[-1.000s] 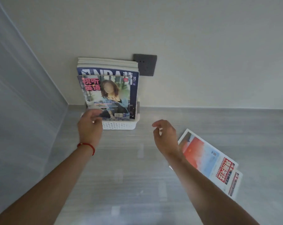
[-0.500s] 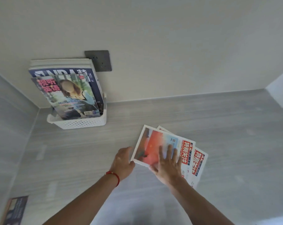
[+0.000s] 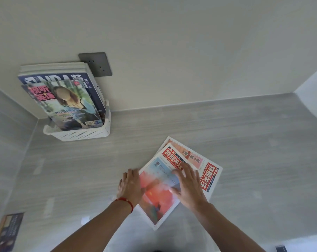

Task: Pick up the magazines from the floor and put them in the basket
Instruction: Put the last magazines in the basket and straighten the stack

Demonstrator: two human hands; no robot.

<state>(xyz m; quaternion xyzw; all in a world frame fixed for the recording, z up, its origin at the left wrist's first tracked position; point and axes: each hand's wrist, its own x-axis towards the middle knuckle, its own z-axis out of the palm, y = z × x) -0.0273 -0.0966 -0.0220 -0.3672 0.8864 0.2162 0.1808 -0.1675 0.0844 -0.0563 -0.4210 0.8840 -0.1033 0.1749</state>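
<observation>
Lying on the floor (image 3: 245, 142) well apart from the basket (image 3: 81, 134), two magazines are found overlapped and fanned. The top magazine (image 3: 158, 195), red and blue on its cover, is laid across the lower magazine (image 3: 209, 176), whose red title block shows at the right. The right hand (image 3: 187, 186) is placed flat on the top cover, fingers (image 3: 185, 169) straight and spread, pressing it down. The left hand (image 3: 130, 184) is set at the cover's left edge; its fingers are extended, and whether that edge is yet pinched cannot be told. The basket stands in the corner by the wall, already loaded with upright magazines (image 3: 66, 104) beneath a wall socket (image 3: 97, 64). A further printed item (image 3: 7, 231) is seen at the lower left. The step in hand is judged to be the pickup. An edge must next be lifted and gripped, then the magazine carried left to the basket.
</observation>
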